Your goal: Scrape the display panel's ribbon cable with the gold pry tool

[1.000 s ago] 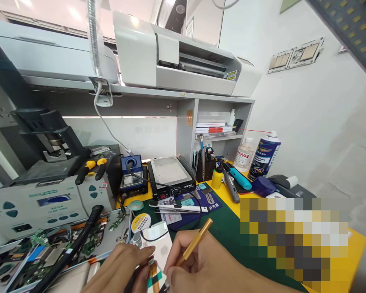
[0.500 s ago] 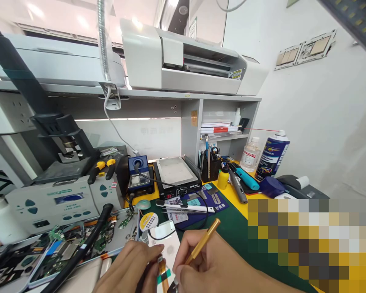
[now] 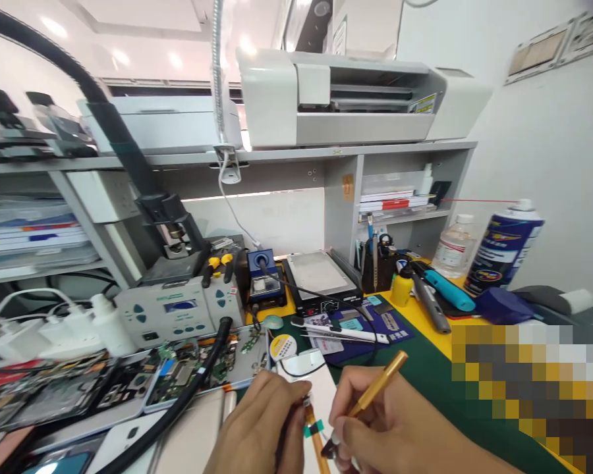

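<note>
My left hand is closed, pinching the upper end of an orange flex cable between thumb and fingers. A piece of green tape crosses the cable just below the fingertips. In my right hand is a slim gold-handled tool, held like a pen and slanting up to the right. Its dark tip is beside the cable's lower part; I cannot tell whether it touches. A white sheet or pad lies under the cable and hands. My fingers partly hide the cable's upper end.
Left are circuit boards, a black hose and a grey control unit. Behind are a soldering station, a hot plate and white tweezers. A yellow bottle and spray can stand right.
The view has turned left, so the whole bench sits further right in the picture. Both hands keep their grips, and the gold-handled tool stays beside the flex cable.
</note>
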### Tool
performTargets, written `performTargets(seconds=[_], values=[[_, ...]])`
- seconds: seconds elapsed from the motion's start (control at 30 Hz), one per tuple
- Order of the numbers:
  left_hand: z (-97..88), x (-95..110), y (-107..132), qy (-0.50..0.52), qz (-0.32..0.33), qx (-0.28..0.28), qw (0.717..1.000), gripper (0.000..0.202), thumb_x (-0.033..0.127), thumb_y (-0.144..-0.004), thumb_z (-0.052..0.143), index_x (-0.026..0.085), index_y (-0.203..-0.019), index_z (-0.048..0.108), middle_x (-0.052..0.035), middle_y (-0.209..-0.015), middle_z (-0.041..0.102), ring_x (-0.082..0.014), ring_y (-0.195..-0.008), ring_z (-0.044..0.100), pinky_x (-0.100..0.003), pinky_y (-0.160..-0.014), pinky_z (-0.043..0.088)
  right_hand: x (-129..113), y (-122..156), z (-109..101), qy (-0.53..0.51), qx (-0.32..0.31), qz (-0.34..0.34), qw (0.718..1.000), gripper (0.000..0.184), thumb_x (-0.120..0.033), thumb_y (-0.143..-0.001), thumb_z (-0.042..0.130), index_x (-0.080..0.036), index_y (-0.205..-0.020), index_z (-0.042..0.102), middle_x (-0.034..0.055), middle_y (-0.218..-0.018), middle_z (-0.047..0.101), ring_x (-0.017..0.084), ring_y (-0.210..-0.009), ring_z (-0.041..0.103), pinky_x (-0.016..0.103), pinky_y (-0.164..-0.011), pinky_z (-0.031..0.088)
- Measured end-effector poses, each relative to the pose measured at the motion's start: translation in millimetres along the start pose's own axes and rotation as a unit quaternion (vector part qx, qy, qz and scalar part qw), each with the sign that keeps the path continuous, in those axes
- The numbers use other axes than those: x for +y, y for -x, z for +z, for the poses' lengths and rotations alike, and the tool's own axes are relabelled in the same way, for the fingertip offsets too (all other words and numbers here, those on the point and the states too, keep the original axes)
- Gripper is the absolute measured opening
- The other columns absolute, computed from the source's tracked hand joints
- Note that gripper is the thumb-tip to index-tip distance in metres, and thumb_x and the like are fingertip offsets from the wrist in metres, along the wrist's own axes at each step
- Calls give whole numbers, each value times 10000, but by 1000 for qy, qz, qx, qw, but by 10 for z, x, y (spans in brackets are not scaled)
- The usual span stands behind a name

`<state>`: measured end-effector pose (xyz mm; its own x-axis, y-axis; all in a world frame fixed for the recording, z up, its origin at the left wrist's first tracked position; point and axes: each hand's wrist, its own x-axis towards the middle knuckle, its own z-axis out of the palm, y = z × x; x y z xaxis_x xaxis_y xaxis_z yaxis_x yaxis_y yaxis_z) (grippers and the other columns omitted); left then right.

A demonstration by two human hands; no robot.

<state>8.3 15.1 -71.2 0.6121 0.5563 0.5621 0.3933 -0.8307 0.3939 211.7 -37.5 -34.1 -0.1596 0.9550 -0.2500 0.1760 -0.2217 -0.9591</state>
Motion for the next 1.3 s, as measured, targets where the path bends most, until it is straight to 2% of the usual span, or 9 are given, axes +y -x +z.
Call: performTargets(seconds=[0.17,0.3,0.47,0.57,0.67,0.77,0.97,1.13,1.3], values=[[-21,54,-26,19,-21,4,1000,250,85,-966,445,197,-1156,565,-53,-960,651,-202,-917,614,-341,-778,540,-16,-34,15,0,-21,10,1000,90,-234,-814,585,-200,-795,504,-57,-577,610,57,-424,530,141,-376,351],[-19,75,-30,20,-29,7,999,236,99,-966,441,183,-1129,589,-58,-930,652,-207,-896,616,-350,-762,544,-44,-39,33,25,-8,12,1000,83,-239,-824,573,-195,-779,518,-64,-517,583,57,-418,518,138,-375,341],[-28,91,-31,26,-41,7,999,246,107,-969,426,173,-1120,610,-73,-917,656,-222,-894,627,-360,-752,547,28,-47,32,28,4,3,1000,129,-308,-832,592,-200,-792,534,-36,-567,632,55,-402,511,137,-347,302],[-29,97,-29,29,-44,6,999,252,109,-966,420,173,-1120,610,-79,-924,664,-226,-896,631,-363,-753,546,69,-66,5,4,-17,-7,1000,161,-330,-836,619,-202,-783,537,-34,-530,634,58,-378,517,127,-331,314],[-23,97,-23,30,-45,9,998,252,109,-962,428,175,-1121,612,-74,-924,664,-221,-902,632,-355,-757,544,54,-109,-57,-69,-25,-31,997,190,-336,-833,643,-198,-754,539,-11,-535,665,81,-352,557,134,-304,352],[-15,97,-17,29,-46,17,998,242,117,-959,442,182,-1116,615,-66,-911,664,-218,-893,629,-347,-752,539,3,-159,-145,-116,24,-56,991,192,-344,-827,641,-195,-744,553,-20,-576,657,96,-362,577,150,-286,392],[11,99,5,28,-35,43,998,238,105,-938,455,200,-1088,614,-45,-887,672,-195,-862,642,-310,-742,539,-56,-193,-269,-115,134,-116,977,203,-348,-875,619,-195,-759,554,-41,-617,633,85,-403,563,159,-310,409],[20,123,19,31,-37,53,997,246,92,-919,476,218,-1072,622,-37,-886,686,-197,-851,664,-321,-754,551,-85,-208,-301,-111,170,-140,969,180,-313,-877,613,-183,-767,555,-55,-609,603,85,-393,552,169,-312,391],[6,159,32,32,-53,64,996,213,128,-925,511,231,-1064,636,-34,-878,682,-207,-832,679,-324,-737,558,-85,-248,-351,-94,189,-161,964,199,-259,-967,618,-161,-800,570,-76,-622,578,60,-405,523,152,-335,376]])
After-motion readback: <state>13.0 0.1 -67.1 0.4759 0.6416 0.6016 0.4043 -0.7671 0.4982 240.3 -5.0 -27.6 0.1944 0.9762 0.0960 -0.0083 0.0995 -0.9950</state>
